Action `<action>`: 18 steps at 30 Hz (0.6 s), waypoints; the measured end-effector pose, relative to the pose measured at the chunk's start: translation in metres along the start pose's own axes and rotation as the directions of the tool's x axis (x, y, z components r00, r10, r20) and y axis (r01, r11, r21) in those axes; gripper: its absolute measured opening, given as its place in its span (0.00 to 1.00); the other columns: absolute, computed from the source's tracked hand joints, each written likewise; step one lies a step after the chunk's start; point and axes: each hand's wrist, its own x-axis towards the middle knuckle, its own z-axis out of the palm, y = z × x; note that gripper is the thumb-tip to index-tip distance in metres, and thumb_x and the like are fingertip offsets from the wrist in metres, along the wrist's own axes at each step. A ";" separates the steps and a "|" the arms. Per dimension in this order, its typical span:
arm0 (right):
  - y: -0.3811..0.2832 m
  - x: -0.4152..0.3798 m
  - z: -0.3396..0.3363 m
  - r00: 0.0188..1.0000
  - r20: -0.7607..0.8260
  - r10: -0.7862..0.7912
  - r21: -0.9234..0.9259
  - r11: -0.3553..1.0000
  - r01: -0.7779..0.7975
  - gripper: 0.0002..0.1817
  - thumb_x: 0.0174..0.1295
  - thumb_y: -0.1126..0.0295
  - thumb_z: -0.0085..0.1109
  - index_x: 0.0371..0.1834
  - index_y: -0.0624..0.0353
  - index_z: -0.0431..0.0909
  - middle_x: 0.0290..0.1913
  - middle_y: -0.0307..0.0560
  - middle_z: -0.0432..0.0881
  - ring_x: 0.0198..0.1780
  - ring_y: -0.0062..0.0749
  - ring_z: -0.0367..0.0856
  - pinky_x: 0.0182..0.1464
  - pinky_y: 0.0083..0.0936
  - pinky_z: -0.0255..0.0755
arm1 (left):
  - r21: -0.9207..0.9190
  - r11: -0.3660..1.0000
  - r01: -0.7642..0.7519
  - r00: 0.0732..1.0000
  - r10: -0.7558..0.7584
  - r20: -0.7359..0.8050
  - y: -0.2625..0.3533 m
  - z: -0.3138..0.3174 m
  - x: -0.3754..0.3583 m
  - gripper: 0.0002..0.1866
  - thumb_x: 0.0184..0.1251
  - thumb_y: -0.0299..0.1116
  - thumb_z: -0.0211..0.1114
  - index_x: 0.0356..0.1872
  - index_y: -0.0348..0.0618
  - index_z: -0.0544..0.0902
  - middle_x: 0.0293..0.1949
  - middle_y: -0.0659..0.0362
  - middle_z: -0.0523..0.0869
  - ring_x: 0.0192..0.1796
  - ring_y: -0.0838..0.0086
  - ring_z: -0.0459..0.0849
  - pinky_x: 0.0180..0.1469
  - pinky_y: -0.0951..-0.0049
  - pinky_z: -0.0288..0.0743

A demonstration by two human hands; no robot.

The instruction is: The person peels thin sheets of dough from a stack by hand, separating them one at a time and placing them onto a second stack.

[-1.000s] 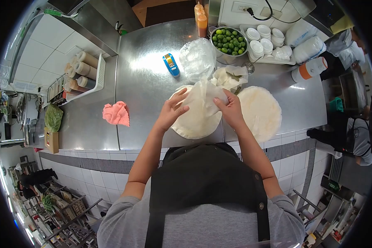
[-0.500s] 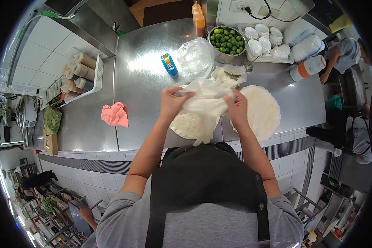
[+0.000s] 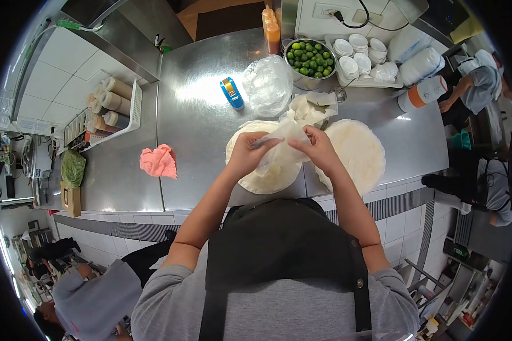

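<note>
I have the translucent white sheet (image 3: pixel 283 149) bunched between both hands, above the left pale round (image 3: pixel 270 179). My left hand (image 3: pixel 246 154) grips one side between thumb and curled fingers; my right hand (image 3: pixel 318 149) pinches the other. From here I can't tell whether the sheet is paper, plastic or thin dough.

It looks flimsy: pulling unevenly could tear it, and bunching could make it cling to itself. A low sweep of my right wrist might nudge the right pale round (image 3: pixel 358 152), which reaches the counter's front edge.

Beyond the hands lie a crumpled wrapper (image 3: pixel 313 109), a clear plastic bag (image 3: pixel 267 85) and a blue tape dispenser (image 3: pixel 232 94), with a bowl of limes (image 3: pixel 310 59) behind. A pink cloth (image 3: pixel 159 161) rests leftward on the steel counter (image 3: pixel 202 133). One co-worker (image 3: pixel 99 298) is behind me on the left; others are at the right.
</note>
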 end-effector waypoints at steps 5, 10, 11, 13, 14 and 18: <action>0.017 0.015 -0.001 0.948 -0.256 -0.191 -0.088 0.981 0.174 0.13 0.68 0.63 0.67 0.36 0.63 0.80 0.30 0.36 0.83 0.32 0.14 0.77 0.36 0.19 0.71 | 0.019 1.000 0.022 0.968 -0.016 -0.250 -0.009 -0.025 -0.005 0.08 0.70 0.28 0.68 0.43 0.35 0.90 0.33 0.58 0.91 0.33 0.83 0.84 0.33 0.79 0.77; -0.002 0.005 -0.007 0.933 -0.292 -0.210 0.050 0.971 0.234 0.14 0.71 0.63 0.64 0.36 0.65 0.79 0.27 0.34 0.80 0.29 0.12 0.72 0.34 0.19 0.69 | -0.169 0.975 0.143 0.931 -0.190 -0.312 -0.013 -0.052 -0.015 0.08 0.70 0.27 0.67 0.43 0.33 0.90 0.40 0.57 0.90 0.39 0.81 0.85 0.39 0.79 0.78; -0.006 0.004 -0.004 0.930 -0.249 -0.270 -0.042 0.962 0.268 0.12 0.71 0.64 0.63 0.36 0.63 0.79 0.27 0.34 0.80 0.29 0.13 0.70 0.33 0.20 0.68 | -0.063 0.995 0.082 0.977 -0.092 -0.191 -0.025 -0.058 -0.014 0.09 0.67 0.27 0.70 0.44 0.33 0.89 0.46 0.56 0.89 0.45 0.80 0.84 0.46 0.77 0.78; -0.017 -0.002 0.000 0.924 -0.200 -0.327 -0.132 0.943 0.305 0.11 0.71 0.65 0.63 0.36 0.62 0.79 0.26 0.33 0.79 0.28 0.13 0.68 0.33 0.21 0.68 | 0.035 0.999 0.003 0.998 -0.001 -0.057 -0.027 -0.059 -0.012 0.12 0.65 0.27 0.73 0.46 0.32 0.88 0.52 0.55 0.87 0.52 0.78 0.84 0.53 0.75 0.78; -0.024 -0.006 0.002 0.949 -0.106 -0.296 -0.157 0.948 0.278 0.10 0.71 0.65 0.63 0.37 0.61 0.80 0.27 0.34 0.80 0.29 0.14 0.68 0.34 0.22 0.68 | -0.026 0.999 0.027 0.993 -0.024 0.112 -0.029 -0.059 -0.011 0.18 0.60 0.30 0.77 0.50 0.32 0.87 0.55 0.55 0.85 0.56 0.76 0.82 0.58 0.74 0.75; -0.042 -0.013 0.012 0.923 0.124 -0.363 -0.252 0.889 0.383 0.09 0.71 0.66 0.63 0.41 0.62 0.82 0.28 0.36 0.80 0.30 0.15 0.70 0.34 0.22 0.69 | -0.092 0.989 0.116 0.951 -0.084 0.296 -0.024 -0.035 -0.005 0.34 0.50 0.34 0.84 0.58 0.32 0.80 0.55 0.56 0.85 0.60 0.73 0.81 0.65 0.72 0.72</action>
